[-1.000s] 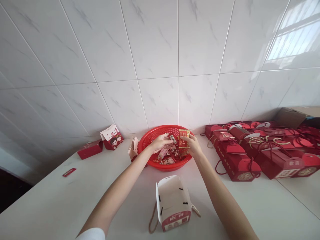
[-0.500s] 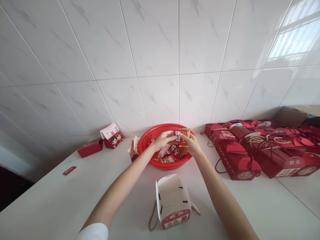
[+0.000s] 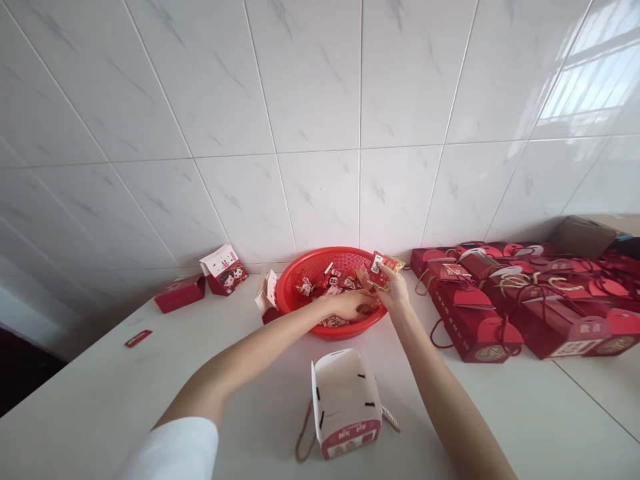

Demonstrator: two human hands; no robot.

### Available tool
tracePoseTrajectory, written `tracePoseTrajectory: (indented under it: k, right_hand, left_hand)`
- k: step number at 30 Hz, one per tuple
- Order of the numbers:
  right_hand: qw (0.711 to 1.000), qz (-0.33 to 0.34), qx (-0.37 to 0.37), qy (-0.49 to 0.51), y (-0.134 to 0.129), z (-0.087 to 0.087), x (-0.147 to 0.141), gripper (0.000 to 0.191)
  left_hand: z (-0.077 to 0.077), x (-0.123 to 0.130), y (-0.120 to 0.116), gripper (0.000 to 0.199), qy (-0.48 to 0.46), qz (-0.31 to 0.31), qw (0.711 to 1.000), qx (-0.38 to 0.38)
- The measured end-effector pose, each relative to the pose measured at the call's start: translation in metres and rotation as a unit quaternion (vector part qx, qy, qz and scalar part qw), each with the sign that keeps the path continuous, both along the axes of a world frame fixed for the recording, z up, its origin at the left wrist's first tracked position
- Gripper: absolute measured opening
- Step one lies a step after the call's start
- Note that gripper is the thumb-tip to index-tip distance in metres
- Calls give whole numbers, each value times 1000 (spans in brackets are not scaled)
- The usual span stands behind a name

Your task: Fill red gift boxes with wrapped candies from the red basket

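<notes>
Inside the red plastic basket [image 3: 296, 313] lie wrapped sweets [image 3: 334, 283] in red, pink and white. My left hand [image 3: 350, 305] reaches down into its right side, fingers curled by a brownish-red wrapper [image 3: 369, 309]; what they grip is partly hidden. Over the basket's right rim, my right hand [image 3: 396, 291] is closed on several red and gold candy packets [image 3: 384, 265], one with a white label. Nearer to me stands an open carton [image 3: 347, 393], white inside with a red printed end and rope handles, touched by neither hand.
Rows of red gift boxes [image 3: 465, 320] with cords fill the right side. Small red boxes [image 3: 181, 295] and a cartoon-printed box [image 3: 224, 270] stand left, another pale-flapped box [image 3: 269, 297] against the basket. A red strip [image 3: 139, 339] lies near the table's left edge. A tiled wall [image 3: 320, 200] rises behind.
My left hand has left the packets and moved down and right into the basket. My right hand has shifted slightly right, still holding the packets, now fanned and tilted.
</notes>
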State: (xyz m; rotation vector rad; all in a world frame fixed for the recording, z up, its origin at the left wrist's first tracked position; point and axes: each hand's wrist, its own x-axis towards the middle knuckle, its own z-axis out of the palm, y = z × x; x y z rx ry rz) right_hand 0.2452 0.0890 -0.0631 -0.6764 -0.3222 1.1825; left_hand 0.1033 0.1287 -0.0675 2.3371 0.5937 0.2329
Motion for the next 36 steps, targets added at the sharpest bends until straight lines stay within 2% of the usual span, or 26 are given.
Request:
tracePoseTrajectory:
  k: [2, 3, 6, 8, 10, 14, 18, 21, 25, 28, 32, 36]
  right_hand:
    - [1000, -6, -4, 21, -1, 1, -1, 24]
    - [1000, -10, -3, 26, -2, 2, -1, 23]
    - [1000, -12, 2, 19, -4, 5, -3, 22]
    - [1000, -9, 0, 10, -7, 7, -3, 22]
    - [1000, -7, -3, 11, -9, 8, -3, 21]
    - [1000, -8, -1, 19, -11, 10, -2, 21]
    - [1000, -3, -6, 17, -11, 9, -2, 22]
    - [1000, -4, -7, 25, -10, 9, -2, 22]
    - [999, 6, -18, 32, -10, 10, -2, 20]
    - [999, 7, -7, 33, -9, 11, -2, 20]
    - [999, -4, -13, 33, -11, 13, -4, 17]
    - [998, -31, -21, 42, -13, 16, -7, 15]
  left_hand:
    - [-2, 7, -4, 23, 134, -54, 983, 110]
    - [-3, 10, -4, 30, 196, -57, 969, 142]
    - [0, 14, 4, 45, 274, 13, 946, 170]
    - [3, 13, 13, 44, 275, 77, 943, 171]
    - [8, 7, 23, 34, 264, 143, 938, 174]
    - [16, -19, 39, 19, 209, 270, 925, 165]
    - [18, -44, 49, 26, 127, 372, 907, 149]
    - [15, -52, 55, 35, 64, 413, 900, 125]
    - [11, -55, 61, 44, -12, 415, 905, 96]
    - [11, -52, 61, 34, -40, 390, 915, 99]
    - [10, -35, 56, 26, -40, 303, 947, 101]
    - [4, -7, 55, 28, 25, 207, 974, 88]
